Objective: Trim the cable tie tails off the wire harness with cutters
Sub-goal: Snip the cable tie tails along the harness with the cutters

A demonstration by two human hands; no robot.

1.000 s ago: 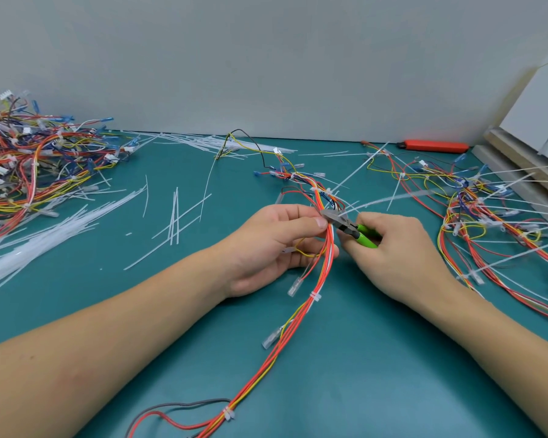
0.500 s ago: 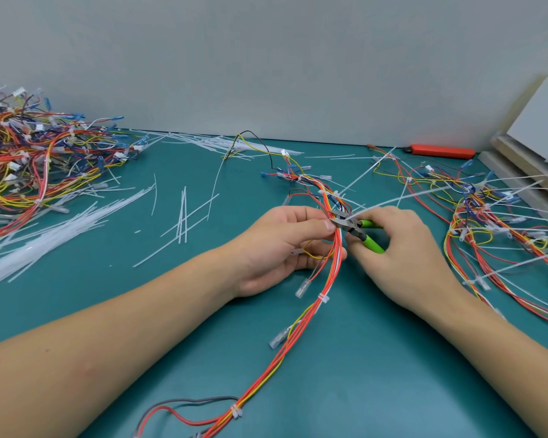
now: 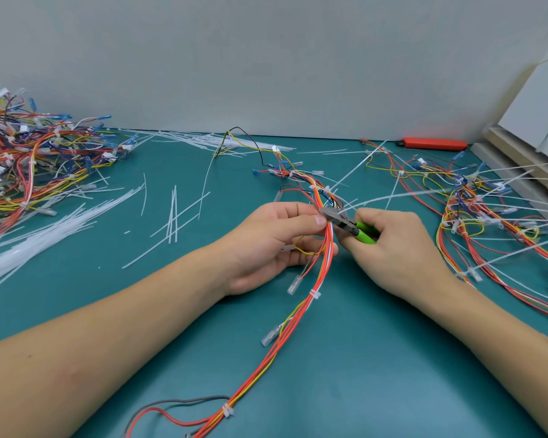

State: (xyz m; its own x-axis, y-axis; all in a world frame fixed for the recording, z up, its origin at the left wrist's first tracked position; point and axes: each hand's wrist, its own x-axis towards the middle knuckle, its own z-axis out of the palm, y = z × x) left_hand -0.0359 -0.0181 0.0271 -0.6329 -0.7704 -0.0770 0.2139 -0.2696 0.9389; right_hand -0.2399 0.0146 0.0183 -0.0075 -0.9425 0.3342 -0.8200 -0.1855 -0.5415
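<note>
Head view: left hand [image 3: 266,245] pinches the wire harness [image 3: 317,279] mid-table, fingers curled round the red/orange bundle; right hand [image 3: 399,251] grips green-handled cutters [image 3: 348,224], metal head touching the harness at a white cable tie tail [image 3: 393,196] that sticks out right; cut tails [image 3: 171,216] lie on teal table [image 3: 361,358], harness pile [image 3: 29,162] far left

Two hands [image 3: 266,245] — one cutters [image 3: 348,224] — one orange tool [image 3: 434,143].
</note>
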